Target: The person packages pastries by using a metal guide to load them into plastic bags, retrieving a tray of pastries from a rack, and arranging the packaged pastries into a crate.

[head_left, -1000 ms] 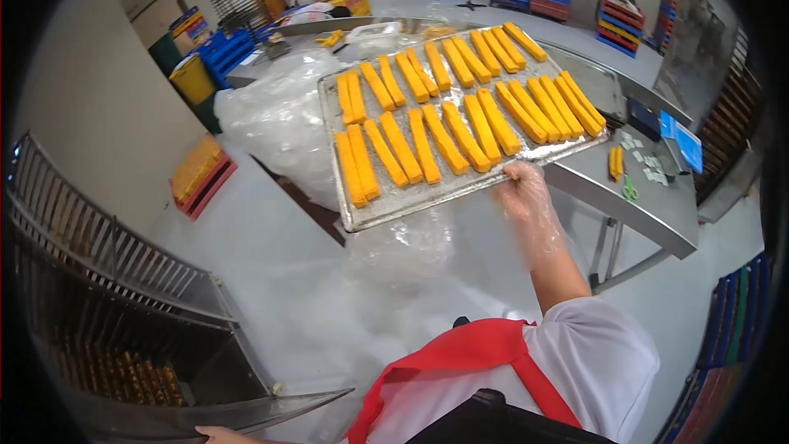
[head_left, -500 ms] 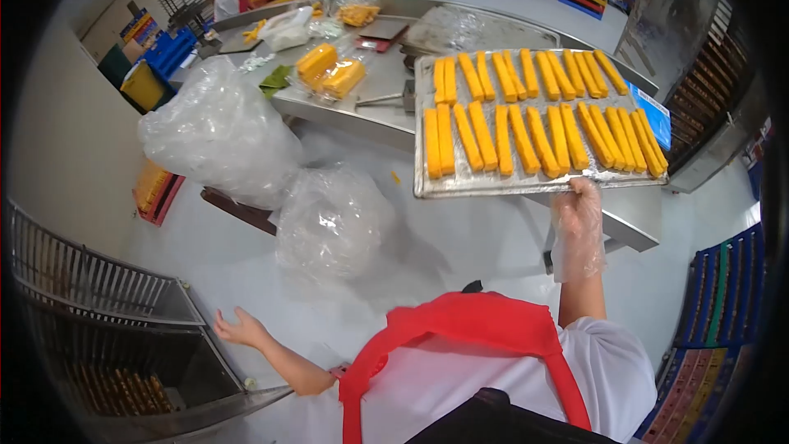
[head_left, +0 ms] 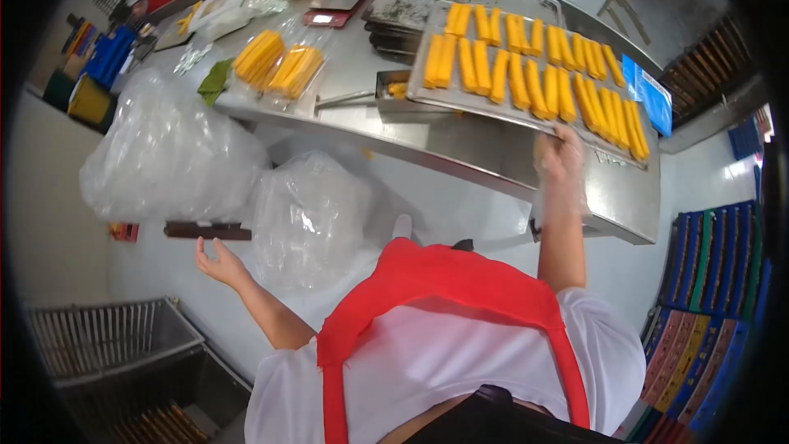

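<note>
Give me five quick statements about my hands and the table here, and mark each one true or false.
1. The right hand holds the edge of a tray of yellow sticks. True.
2. The left hand is gripping a knife. False: the left hand is open and empty.
3. Bagged yellow bundles lie on the table. True.
4. The apron is green. False: the apron is red.
5. A blue packet shows beyond the tray's right end. True.

food workshop: steel table, food tray, crates
</note>
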Demonstrator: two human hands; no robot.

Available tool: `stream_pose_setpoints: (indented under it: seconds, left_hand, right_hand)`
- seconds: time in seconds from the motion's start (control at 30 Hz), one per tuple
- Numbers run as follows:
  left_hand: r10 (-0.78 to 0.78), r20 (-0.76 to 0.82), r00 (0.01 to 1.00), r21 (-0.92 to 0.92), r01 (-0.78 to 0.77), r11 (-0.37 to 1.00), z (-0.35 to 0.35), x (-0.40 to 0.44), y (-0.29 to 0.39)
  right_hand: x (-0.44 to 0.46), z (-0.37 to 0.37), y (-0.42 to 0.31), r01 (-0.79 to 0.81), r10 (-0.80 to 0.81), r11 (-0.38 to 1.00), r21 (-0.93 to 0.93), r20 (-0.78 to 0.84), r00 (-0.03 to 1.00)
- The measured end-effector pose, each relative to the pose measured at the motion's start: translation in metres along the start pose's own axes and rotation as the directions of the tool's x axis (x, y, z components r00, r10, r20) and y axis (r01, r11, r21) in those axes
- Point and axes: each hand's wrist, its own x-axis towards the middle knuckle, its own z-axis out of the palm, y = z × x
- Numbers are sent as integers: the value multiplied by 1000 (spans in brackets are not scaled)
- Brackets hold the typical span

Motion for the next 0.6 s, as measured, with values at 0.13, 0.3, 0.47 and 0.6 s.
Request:
stream_pose_setpoints:
  seconds: [0.13,0.3,0.47,0.6]
  left_hand:
    - [-1,181,984,-170,33,985,63,36,50]
    - [179,469,865,-455,63,889,141,46,104]
    - [413,558,720,-535,-69,842,172,28,143]
    - [355,648,674,-532,68,844,177,13,146]
  right_hand:
    - [84,14,53,-233,237,972,-42,126,963]
    - [104,74,108,586,-200,96,-805,561,803]
    - [118,79,52,-54,202,118,-991,-30,979]
    - [124,55,-20,188,-393,-411,-892,359,847]
